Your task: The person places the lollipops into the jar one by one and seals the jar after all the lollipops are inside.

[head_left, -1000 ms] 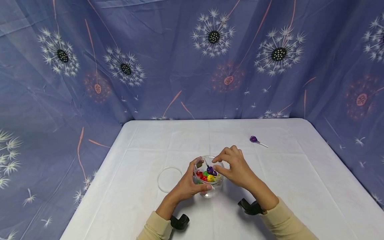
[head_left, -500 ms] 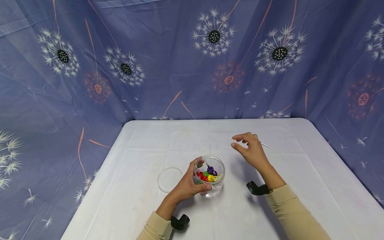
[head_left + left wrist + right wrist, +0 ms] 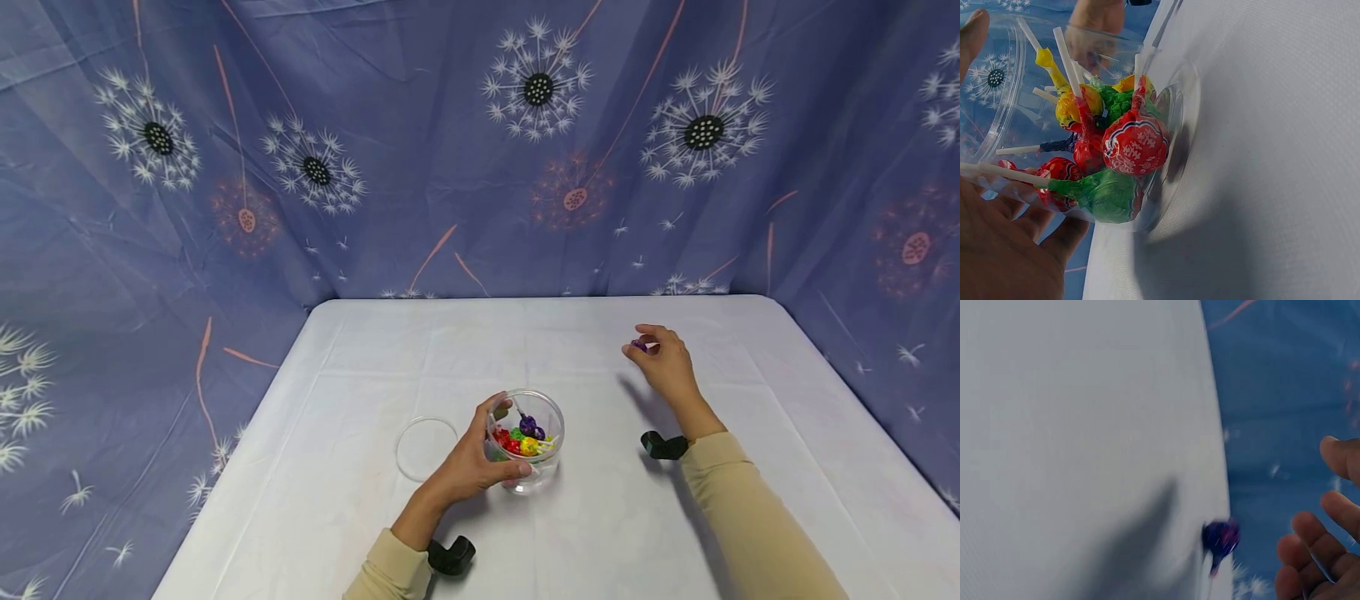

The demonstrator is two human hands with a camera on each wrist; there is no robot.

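Observation:
A clear plastic jar (image 3: 542, 480) stands on the table, and my left hand (image 3: 471, 462) grips it round the side. Wrapped lollipops lie inside; the left wrist view shows a red lollipop (image 3: 1136, 145), a green lollipop (image 3: 1110, 197) and a yellow lollipop (image 3: 1079, 105) through the wall. Two purple heads show in the head view. At the right, my right hand (image 3: 667, 368) hovers above a purple lollipop (image 3: 1220, 537) lying on the table. Its fingers are spread and slightly bent, apart from the lollipop in the right wrist view. The hand hides most of that lollipop's stick in the head view.
To the left of the jar a clear round rim (image 3: 399, 442), perhaps a lid, lies flat on the white-covered table (image 3: 360, 358). A blue curtain with dandelion prints (image 3: 420, 150) hangs behind the table. Each wrist carries a black device (image 3: 452, 556).
My right hand has left the jar's mouth, where it was beside a purple lollipop, and moved right and away to the lone purple lollipop. My left hand stays on the jar.

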